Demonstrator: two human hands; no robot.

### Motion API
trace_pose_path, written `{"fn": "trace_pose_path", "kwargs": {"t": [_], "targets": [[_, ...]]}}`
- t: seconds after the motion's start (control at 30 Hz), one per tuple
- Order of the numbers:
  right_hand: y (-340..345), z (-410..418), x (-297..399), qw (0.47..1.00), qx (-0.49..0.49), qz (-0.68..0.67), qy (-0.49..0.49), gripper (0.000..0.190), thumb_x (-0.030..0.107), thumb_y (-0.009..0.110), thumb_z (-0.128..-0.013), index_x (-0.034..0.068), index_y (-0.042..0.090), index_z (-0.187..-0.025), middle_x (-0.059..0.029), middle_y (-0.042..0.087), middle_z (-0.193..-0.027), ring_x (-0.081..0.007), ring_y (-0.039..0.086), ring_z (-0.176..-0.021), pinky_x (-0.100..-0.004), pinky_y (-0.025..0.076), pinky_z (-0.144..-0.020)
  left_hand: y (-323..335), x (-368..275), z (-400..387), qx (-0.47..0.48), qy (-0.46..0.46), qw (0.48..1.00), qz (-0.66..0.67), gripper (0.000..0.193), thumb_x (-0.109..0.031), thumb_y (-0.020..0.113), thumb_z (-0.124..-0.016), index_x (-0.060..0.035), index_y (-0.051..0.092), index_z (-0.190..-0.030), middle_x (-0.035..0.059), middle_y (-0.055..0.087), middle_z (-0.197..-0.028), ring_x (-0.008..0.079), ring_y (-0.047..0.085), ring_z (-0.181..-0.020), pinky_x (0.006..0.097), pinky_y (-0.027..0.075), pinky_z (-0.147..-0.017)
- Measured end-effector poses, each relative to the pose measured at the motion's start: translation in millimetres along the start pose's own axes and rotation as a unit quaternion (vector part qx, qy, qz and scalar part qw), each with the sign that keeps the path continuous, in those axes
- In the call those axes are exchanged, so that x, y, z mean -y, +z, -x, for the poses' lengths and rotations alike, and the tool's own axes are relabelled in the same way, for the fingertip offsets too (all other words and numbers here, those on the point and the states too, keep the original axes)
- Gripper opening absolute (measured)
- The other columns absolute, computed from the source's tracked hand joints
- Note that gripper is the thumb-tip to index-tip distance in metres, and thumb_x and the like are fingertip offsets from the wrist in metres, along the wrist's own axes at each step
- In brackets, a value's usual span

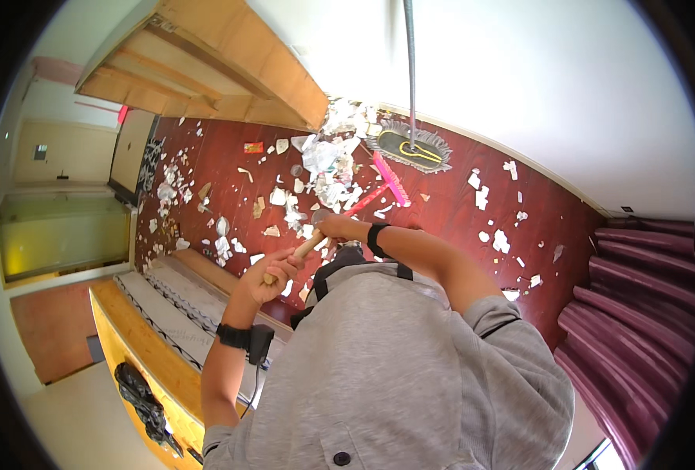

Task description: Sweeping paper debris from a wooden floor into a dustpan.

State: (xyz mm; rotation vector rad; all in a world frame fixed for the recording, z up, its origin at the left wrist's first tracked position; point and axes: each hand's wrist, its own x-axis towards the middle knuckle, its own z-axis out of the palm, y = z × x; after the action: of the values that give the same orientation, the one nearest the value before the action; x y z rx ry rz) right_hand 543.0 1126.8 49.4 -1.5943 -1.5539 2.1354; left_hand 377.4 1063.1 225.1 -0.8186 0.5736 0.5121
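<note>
A broom with a pink bristle head (391,179) lies across scattered litter on the dark red wooden floor. Its handle (307,247), red near the head and pale wood at the far end, runs back to my hands. My left hand (274,270) is wrapped around the wooden end, palm turned up. Further down the handle, my right hand (338,228) grips it from above. White paper scraps and crumpled plastic (330,161) form a pile left of the broom head. Beside that pile, a flat grey mop (415,147) with a fringed edge rests by the wall.
An orange-brown wooden furniture piece (253,53) stands at the upper left. To the left are a mattress (174,311) and a yellow wooden board (142,346) with a black plastic bag (142,399). Purple curtains (629,294) hang at right. More scraps (500,241) lie before them.
</note>
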Motion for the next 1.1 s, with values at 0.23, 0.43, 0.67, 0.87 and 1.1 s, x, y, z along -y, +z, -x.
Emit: {"fn": "trace_pose_path", "kwargs": {"t": [0.23, 0.43, 0.67, 0.87, 1.1], "targets": [[-32.3, 12.2, -18.7, 0.943, -0.047, 0.257, -0.204, 0.043, 0.030, 0.040, -0.086, -0.002, 0.062, -0.070, -0.0130, 0.059, -0.060, -0.0271, 0.059, -0.051, -0.0379, 0.048, -0.051, 42.5, 21.2, -15.1, -0.044, -0.067, 0.993, -0.092, 0.033, -0.017, 0.031, -0.095, 0.0056, 0.035, -0.119, 0.0042, 0.040, -0.076, 0.0061, 0.040, -0.052, 0.0170, 0.036, -0.037], [-40.9, -17.5, -30.0, 0.992, -0.068, 0.092, 0.055, 0.038, 0.023, 0.037, -0.084, -0.002, 0.061, -0.069, -0.0139, 0.054, -0.051, -0.0263, 0.056, -0.045, -0.0392, 0.045, -0.045, 51.7, -43.7, -55.5, -0.118, -0.107, 0.983, -0.086, 0.031, -0.017, 0.031, -0.095, 0.0055, 0.035, -0.116, 0.0043, 0.041, -0.073, 0.0063, 0.039, -0.050, 0.0174, 0.033, -0.035], [-19.3, -72.8, 17.5, 0.981, -0.173, 0.091, -0.019, 0.032, 0.025, 0.041, -0.084, 0.000, 0.061, -0.076, -0.0145, 0.061, -0.070, -0.0277, 0.063, -0.061, -0.0395, 0.049, -0.057, 70.0, -119.8, -22.6, -0.107, -0.057, 0.987, -0.105, 0.022, -0.007, 0.038, -0.091, 0.0057, 0.035, -0.108, 0.0045, 0.043, -0.075, 0.0054, 0.039, -0.050, 0.0155, 0.033, -0.035], [-6.4, -129.6, 96.0, 0.992, -0.110, -0.052, -0.022, 0.037, 0.032, 0.041, -0.084, 0.000, 0.058, -0.076, -0.0104, 0.056, -0.055, -0.0216, 0.056, -0.042, -0.0326, 0.046, -0.041, 93.2, -161.0, 31.8, -0.073, 0.004, 0.991, -0.112, 0.017, -0.008, 0.042, -0.090, 0.0024, 0.036, -0.102, 0.0042, 0.043, -0.078, 0.0039, 0.039, -0.053, 0.0134, 0.033, -0.037], [-29.9, -71.9, 139.8, 0.994, -0.045, -0.089, -0.047, 0.030, 0.032, 0.041, -0.088, 0.005, 0.052, -0.098, -0.0092, 0.058, -0.077, -0.0173, 0.055, -0.052, -0.0290, 0.045, -0.048, 140.2, -138.6, 49.3, -0.131, 0.058, 0.950, -0.277, 0.014, -0.007, 0.045, -0.089, -0.0001, 0.037, -0.098, 0.0036, 0.043, -0.077, 0.0029, 0.040, -0.053, 0.0127, 0.033, -0.036]]}}
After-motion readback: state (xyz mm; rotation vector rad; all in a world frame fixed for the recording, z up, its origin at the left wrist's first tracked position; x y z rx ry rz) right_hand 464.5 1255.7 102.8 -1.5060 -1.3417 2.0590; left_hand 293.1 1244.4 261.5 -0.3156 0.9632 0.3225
